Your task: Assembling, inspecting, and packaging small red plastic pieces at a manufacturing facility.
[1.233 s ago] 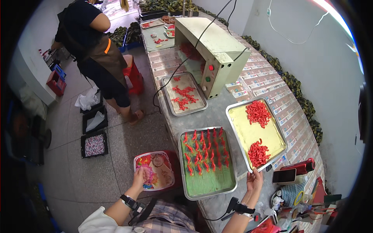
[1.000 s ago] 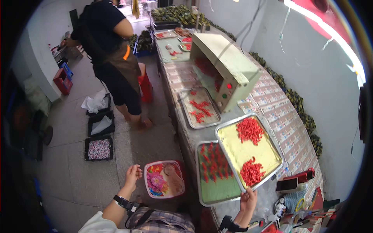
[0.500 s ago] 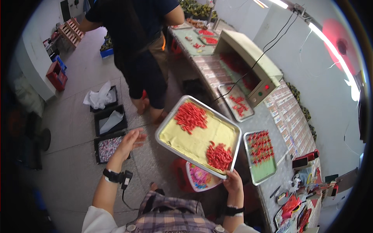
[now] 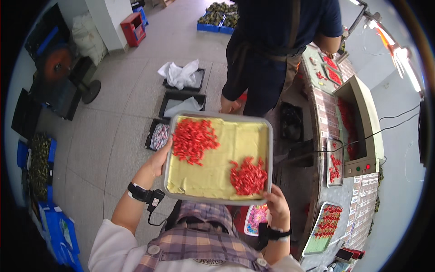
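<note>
In front of my body I carry a shallow metal tray (image 4: 217, 201), lined with a yellow sheet (image 4: 226, 145). A heap of small red pieces (image 4: 194, 139) lies at its far left, and a second red heap (image 4: 249, 177) sits in the near right corner. Their exact kind is too small to tell. My left hand (image 4: 159, 157) grips the left rim, with its fingers partly hidden by the tray. My right hand (image 4: 277, 202) is closed on the near right corner, thumb toward the top of the rim. Both wrists wear black bands.
Ahead stands a person in dark clothes (image 4: 267, 59). Along the right runs a bench with a box-shaped machine (image 4: 362, 122), a tray of red pieces (image 4: 334, 163) and a tray of rowed red pieces (image 4: 322, 226). Black bins (image 4: 181, 100) stand on the floor; a fan (image 4: 56, 65) is left.
My left hand, off the tray before, now grips its left rim. The tray has come level in front of me. My view has swung left, and the person ahead appears farther right.
</note>
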`<state>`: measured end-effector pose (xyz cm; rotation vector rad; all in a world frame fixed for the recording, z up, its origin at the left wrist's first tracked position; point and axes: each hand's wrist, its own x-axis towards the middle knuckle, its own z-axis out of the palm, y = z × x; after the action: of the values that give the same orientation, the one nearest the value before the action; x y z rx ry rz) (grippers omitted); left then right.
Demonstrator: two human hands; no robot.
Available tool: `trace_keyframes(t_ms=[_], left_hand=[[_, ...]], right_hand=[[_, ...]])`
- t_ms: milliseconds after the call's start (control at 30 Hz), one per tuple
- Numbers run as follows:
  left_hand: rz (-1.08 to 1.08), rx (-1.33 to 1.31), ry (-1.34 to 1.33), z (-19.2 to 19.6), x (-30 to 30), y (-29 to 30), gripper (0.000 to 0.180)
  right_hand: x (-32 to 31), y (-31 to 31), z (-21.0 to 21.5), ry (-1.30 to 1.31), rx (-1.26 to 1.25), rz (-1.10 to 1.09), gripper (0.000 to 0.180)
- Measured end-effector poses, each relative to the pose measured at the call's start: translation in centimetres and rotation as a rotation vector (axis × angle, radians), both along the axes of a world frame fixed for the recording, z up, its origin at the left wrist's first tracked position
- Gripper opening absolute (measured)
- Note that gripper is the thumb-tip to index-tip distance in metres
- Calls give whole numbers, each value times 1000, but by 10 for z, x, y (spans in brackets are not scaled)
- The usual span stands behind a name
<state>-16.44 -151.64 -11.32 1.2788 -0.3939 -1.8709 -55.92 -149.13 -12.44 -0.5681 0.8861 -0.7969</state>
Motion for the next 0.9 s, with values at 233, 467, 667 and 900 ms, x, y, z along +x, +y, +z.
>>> trace_keyframes(t_ms=[233, 467, 667, 900], left_hand=[[453, -43, -213, -20, 11, 35, 59], [773, -49, -321, -78, -15, 63, 58], [894, -203, -309, -98, -29, 54, 57], [970, -236, -422, -104, -34, 44, 61]], right_hand=[[50, -122, -25, -25, 1, 413, 28], [94, -198, -71, 474, -898, 321, 42], [182, -200, -84, 695, -1678, 443, 48], [225, -215, -127, 615, -1914, 517, 48]])
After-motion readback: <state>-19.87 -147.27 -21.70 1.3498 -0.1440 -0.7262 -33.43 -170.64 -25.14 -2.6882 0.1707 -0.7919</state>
